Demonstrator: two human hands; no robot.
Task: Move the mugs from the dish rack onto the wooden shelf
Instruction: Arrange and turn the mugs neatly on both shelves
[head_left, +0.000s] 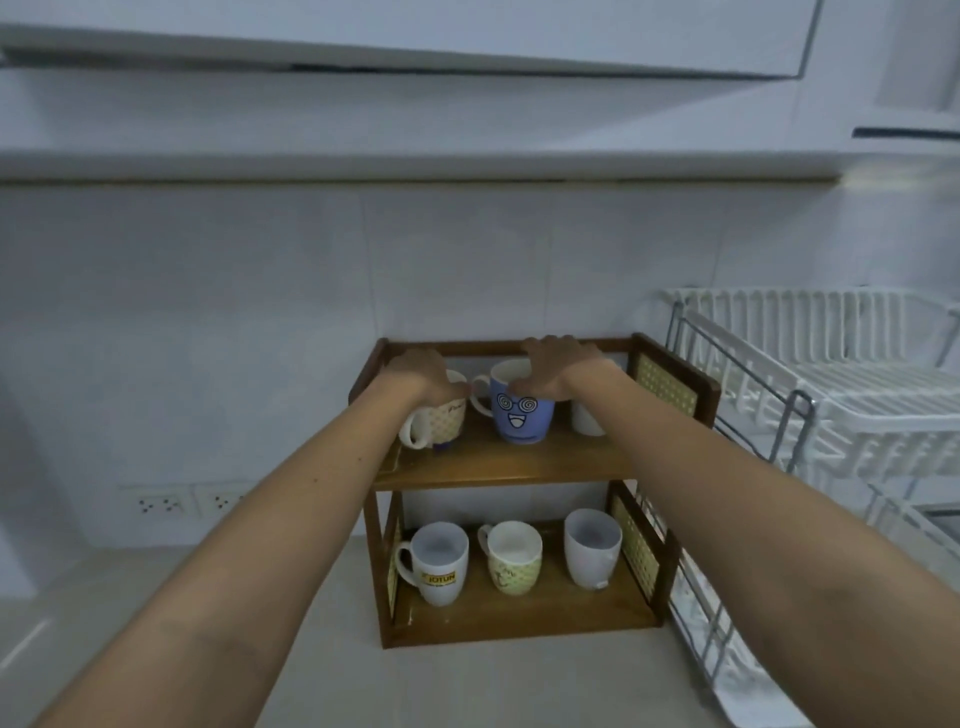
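A two-tier wooden shelf (498, 465) stands on the counter against the tiled wall. On its top tier my left hand (423, 371) grips the rim of a cream patterned mug (439, 423), which is tilted with its handle to the left. My right hand (553, 366) rests over the rim of a blue mug (522, 415) with a cartoon face. A white mug (586, 421) stands partly hidden behind my right wrist. The lower tier holds a white JOTUN mug (439, 564), a yellow-green mug (511, 558) and a plain white mug (592, 545).
The white wire dish rack (852, 395) stands right of the shelf, with no mugs visible in it. Wall sockets (182, 501) sit low on the left wall. White cabinets (415, 36) hang overhead. The grey counter (467, 686) extends toward me.
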